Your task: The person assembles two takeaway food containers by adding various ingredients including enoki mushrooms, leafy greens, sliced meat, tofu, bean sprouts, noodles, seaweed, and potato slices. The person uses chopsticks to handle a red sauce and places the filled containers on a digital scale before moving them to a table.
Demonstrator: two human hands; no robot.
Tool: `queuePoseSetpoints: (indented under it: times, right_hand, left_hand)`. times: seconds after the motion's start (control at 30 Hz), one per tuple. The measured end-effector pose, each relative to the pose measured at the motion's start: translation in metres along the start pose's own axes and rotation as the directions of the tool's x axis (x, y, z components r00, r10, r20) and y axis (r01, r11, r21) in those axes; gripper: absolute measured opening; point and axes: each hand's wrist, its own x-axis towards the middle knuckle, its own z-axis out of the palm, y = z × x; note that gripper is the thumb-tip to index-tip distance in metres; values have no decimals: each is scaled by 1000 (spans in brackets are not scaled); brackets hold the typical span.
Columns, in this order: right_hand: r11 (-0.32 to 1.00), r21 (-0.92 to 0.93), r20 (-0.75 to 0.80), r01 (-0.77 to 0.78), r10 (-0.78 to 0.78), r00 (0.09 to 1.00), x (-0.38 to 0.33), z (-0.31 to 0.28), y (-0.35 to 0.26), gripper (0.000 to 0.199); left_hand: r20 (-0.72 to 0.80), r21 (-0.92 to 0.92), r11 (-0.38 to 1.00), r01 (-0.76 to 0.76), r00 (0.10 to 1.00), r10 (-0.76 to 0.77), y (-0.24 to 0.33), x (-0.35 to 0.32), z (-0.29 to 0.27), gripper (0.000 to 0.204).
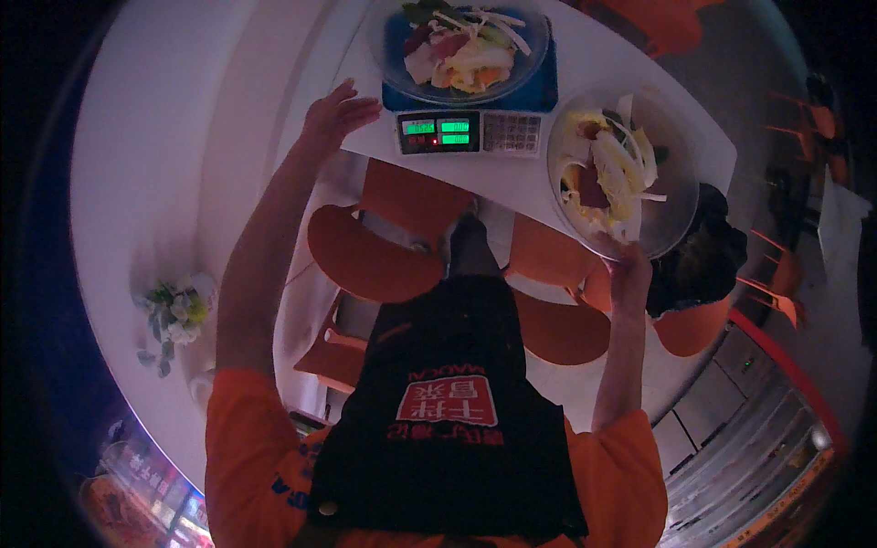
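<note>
One clear bowl of sliced vegetables sits in the grip of the right hand; I see the thumb at its near rim, but the other fingers are hidden, so I cannot tell how they are set. Left of that thumb and farther out, I have a scale, with a second bowl on its blue platform. The left hand has its fingers loosely spread just beside the scale; I cannot tell whether they touch the white table. Right of these fingers, a display glows with green digits beside a keypad. Back from both hands' fingers, a black apron bears a red badge, its white lettering upside down to me.
</note>
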Motion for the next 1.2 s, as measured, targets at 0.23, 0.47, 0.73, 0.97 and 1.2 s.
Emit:
queuePoseSetpoints:
  times: [0.23,0.47,0.73,0.97,1.2]
  right_hand:
    - [998,-29,-87,-59,56,995,8,22,-1,24]
    - [995,-96,-50,-10,5,999,1,25,-1,34]
    - [981,-187,-161,44,-75,984,-77,86,8,27]
    - [918,-344,-22,198,-219,976,-214,55,53,29]
    - [996,71,-448,-59,85,890,-302,56,64,32]
  left_hand:
    - [89,61,998,9,996,-15,-22,60,25,44]
    - [189,423,885,-195,974,124,-31,87,36,30]
    - [285,581,753,-309,944,168,33,-70,61,49]
    - [346,577,792,-200,938,-16,-15,-245,126,34]
    - [511,752,579,-314,833,-211,-39,-282,139,39]
